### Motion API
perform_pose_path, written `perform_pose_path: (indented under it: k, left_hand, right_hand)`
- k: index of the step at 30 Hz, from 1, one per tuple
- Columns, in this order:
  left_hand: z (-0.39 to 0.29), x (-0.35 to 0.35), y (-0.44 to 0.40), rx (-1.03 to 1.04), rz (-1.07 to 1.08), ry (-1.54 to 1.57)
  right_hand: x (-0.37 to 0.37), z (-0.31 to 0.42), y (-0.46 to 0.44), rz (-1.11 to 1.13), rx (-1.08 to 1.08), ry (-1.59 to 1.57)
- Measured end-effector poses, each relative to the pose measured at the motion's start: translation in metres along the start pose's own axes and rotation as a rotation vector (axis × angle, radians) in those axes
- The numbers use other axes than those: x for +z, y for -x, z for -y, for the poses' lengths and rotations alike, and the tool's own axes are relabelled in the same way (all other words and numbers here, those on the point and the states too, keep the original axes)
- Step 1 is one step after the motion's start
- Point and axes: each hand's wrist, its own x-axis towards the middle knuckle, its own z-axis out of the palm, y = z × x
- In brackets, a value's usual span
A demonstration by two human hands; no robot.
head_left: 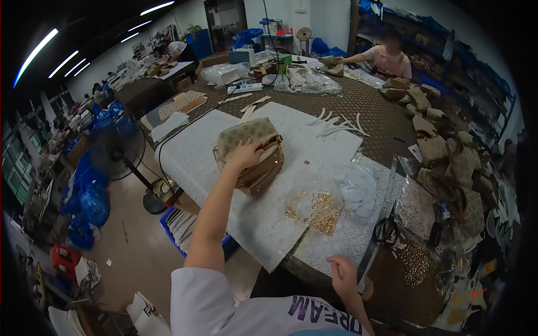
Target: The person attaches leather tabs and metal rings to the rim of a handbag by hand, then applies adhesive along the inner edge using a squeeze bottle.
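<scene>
A beige patterned handbag (249,131) with brown trim rests on the pale sheet covering the table. My left hand (246,152) reaches across and grips it near its opening, fingers bent over the fabric; what lies under the fingertips is hidden. Close to the near table edge is my right hand (343,274), held low with its fingers apart and nothing visible in them. Beyond that hand lies a clear plastic bag of gold-coloured metal fittings (322,213). A long metal ruler (374,246) runs beside it on the right.
Brown and beige bag pieces (448,151) are heaped along the right. Loose gold rings (414,263) lie at the near right. White strips (339,123) lie farther back. A black fan (120,148) stands at left, above a blue crate (182,229). Another person (389,61) sits across the table.
</scene>
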Motion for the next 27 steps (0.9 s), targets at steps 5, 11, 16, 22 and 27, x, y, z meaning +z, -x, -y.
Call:
perform_pose_path:
  k: [5, 11, 16, 22, 27]
  left_hand:
    - [-0.127, -0.066, -0.003, 0.282, -0.416, 0.358]
    - [-0.409, -0.121, 0.145, 1.143, 0.964, 1.127]
    - [-0.503, -0.104, 0.224, 1.296, 2.014, 1.270]
    - [-0.534, -0.140, 0.243, 1.463, 2.036, 1.671]
    - [-0.551, -0.132, 0.242, 1.346, 2.234, 1.365]
  right_hand:
    - [0.039, -0.002, 0.006, 0.373, -0.046, -0.087]
    - [0.123, -0.013, -0.020, 0.631, -0.483, 0.006]
    - [0.096, -0.026, -0.011, 0.489, -0.368, 0.058]
    - [0.038, -0.041, 0.029, 0.252, -0.161, 0.083]
    - [0.008, -0.051, 0.054, 0.161, -0.034, 0.082]
